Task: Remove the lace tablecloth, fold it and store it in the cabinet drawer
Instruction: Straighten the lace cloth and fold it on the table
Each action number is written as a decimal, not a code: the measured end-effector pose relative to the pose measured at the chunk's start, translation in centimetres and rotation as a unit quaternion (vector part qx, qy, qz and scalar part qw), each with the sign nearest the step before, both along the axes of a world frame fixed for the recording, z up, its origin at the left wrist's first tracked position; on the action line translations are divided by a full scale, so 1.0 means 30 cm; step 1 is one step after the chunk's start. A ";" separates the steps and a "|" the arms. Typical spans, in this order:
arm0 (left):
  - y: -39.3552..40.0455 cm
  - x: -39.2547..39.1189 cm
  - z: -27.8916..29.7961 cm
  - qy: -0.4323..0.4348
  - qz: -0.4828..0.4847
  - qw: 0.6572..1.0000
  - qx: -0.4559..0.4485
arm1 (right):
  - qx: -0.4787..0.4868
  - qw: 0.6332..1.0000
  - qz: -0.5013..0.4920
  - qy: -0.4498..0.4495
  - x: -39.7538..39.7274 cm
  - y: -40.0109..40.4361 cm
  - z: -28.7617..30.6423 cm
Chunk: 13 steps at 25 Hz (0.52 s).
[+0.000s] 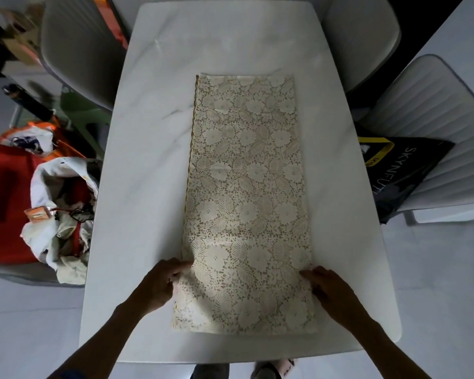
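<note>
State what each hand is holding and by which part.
Left hand pinches the lace tablecloth at its left edge near the front; right hand rests on the right edge, grip unclear.

The folded lace tablecloth [246, 203] lies lengthwise on the table [148, 187], chairs [435, 127] at both sides.

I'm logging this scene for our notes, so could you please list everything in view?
tablecloth: one, cream lace, folded into a long strip along the table
table: one, white marble look, centre
chairs: three, pale grey, one far left, two on the right
black bag: one, black with a yellow band, on the nearer right chair
red bag: one, red, floor at left
white bag: one, white, stuffed, beside the red bag
feet: pale slipper, below the table's near edge
left hand: one, pinching the tablecloth's left edge
right hand: one, on the tablecloth's right edge
</note>
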<state>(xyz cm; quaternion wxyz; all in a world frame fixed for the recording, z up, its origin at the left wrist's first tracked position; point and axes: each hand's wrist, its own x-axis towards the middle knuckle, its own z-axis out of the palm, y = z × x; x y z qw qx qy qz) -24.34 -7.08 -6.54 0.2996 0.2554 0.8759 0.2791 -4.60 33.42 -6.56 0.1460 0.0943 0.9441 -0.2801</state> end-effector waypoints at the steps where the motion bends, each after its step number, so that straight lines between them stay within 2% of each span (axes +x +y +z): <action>1: -0.008 -0.002 -0.007 0.003 -0.003 1.000 0.013 | 0.027 0.999 0.019 0.028 0.005 0.012 -0.010; 7: 0.003 -0.011 -0.016 0.009 0.019 0.999 0.028 | 0.060 0.996 -0.022 0.061 -0.025 0.035 -0.008; 9: 0.001 -0.019 -0.001 0.123 -0.021 0.992 -0.034 | 0.133 0.986 0.036 0.093 -0.031 0.037 -0.021; 11: -0.002 -0.014 -0.003 0.235 -0.098 0.963 -0.091 | 0.160 0.974 0.090 0.133 -0.034 0.027 -0.034; 13: -0.007 -0.008 -0.010 0.244 -0.175 0.950 -0.089 | 0.109 0.980 0.097 0.136 -0.046 -0.002 -0.031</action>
